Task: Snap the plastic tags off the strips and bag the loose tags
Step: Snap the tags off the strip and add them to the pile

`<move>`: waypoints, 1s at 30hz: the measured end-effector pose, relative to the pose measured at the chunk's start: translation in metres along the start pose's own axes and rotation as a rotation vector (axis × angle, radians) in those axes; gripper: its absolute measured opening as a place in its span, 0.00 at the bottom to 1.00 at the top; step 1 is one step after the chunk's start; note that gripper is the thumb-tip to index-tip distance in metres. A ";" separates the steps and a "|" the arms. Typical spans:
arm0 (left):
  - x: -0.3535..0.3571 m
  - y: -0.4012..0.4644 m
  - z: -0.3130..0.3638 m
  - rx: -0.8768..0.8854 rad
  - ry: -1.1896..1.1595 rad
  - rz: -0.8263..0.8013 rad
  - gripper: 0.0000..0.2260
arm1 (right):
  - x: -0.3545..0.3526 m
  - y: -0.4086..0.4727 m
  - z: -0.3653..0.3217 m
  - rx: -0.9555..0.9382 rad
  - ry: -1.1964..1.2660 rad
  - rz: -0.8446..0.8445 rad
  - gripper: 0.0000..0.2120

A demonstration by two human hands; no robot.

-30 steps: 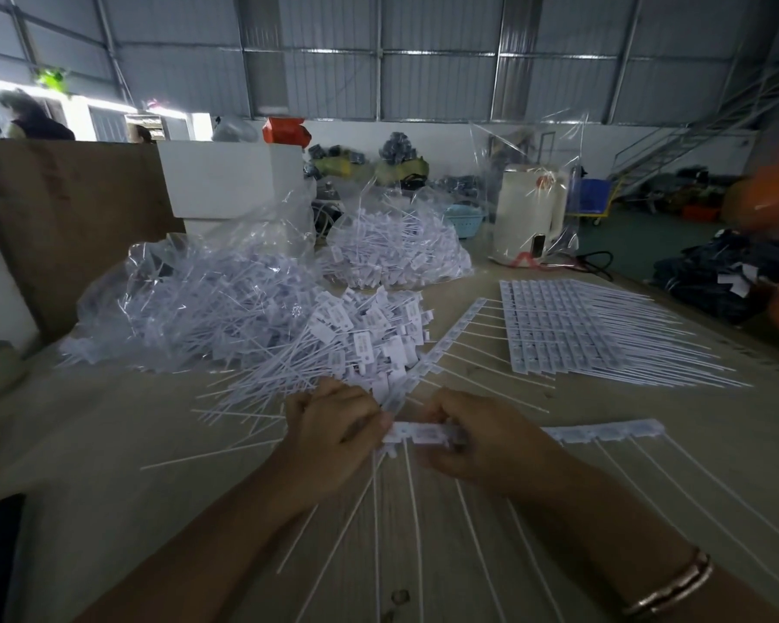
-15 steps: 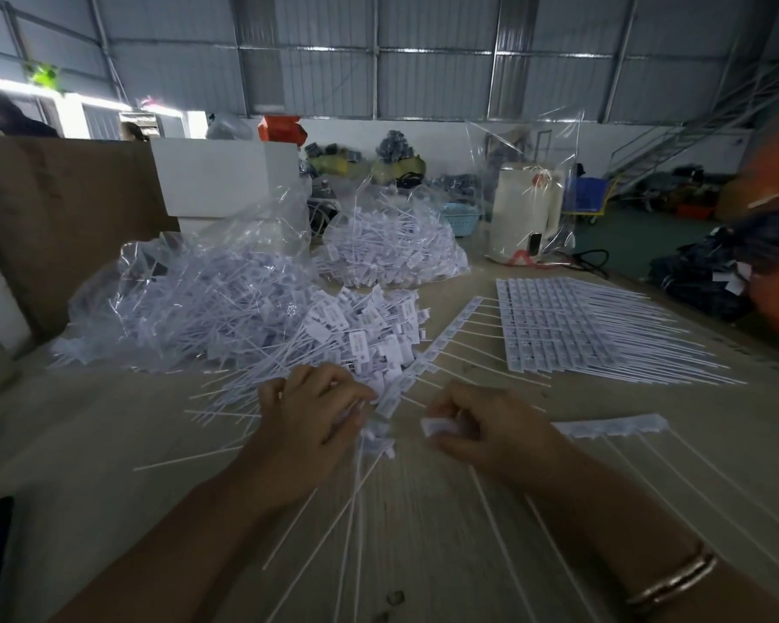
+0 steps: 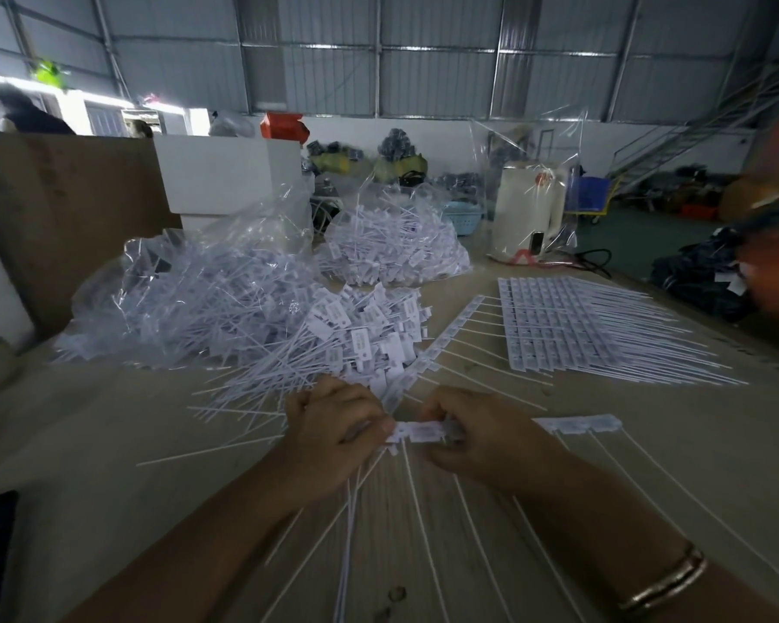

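Clear plastic shows first on my far left: a bag [image 3: 190, 281] stuffed with white tags, lying on the table [image 3: 86, 442]. Just right of it I see a loose heap of tags [image 3: 356, 339], and behind that a second filled bag [image 3: 396, 245]. Nearer me, the left hand [image 3: 333, 438] has its fingers curled on one end of a white strip [image 3: 417, 430], and the right hand [image 3: 482, 438] pinches the strip's other end, with the tails fanning toward me. Beyond the right hand the strip runs on across the table. Farther right lies a flat stack of unbroken strips [image 3: 572, 326]. A bracelet [image 3: 662, 582] circles the right wrist.
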State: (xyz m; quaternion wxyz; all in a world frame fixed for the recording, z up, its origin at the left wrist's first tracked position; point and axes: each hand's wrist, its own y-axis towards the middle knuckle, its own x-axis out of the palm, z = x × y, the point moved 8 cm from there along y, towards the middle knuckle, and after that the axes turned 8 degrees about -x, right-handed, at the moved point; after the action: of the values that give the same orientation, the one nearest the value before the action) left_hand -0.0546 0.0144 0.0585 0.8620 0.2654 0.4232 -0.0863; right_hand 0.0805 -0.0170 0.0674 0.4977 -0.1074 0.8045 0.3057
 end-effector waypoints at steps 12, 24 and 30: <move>-0.020 -0.008 -0.005 0.125 0.004 0.084 0.13 | -0.021 -0.014 0.040 0.155 0.081 0.036 0.05; 0.002 -0.001 0.016 0.084 0.009 0.058 0.24 | 0.004 0.006 -0.017 -0.070 0.109 0.114 0.16; -0.004 0.000 -0.005 -0.047 0.054 0.058 0.32 | -0.002 -0.001 0.007 0.045 0.004 0.013 0.09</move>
State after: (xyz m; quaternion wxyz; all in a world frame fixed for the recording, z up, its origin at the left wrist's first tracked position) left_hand -0.0609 0.0169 0.0589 0.8584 0.2594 0.4404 -0.0443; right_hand 0.0872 -0.0144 0.0668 0.4963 -0.0916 0.8129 0.2906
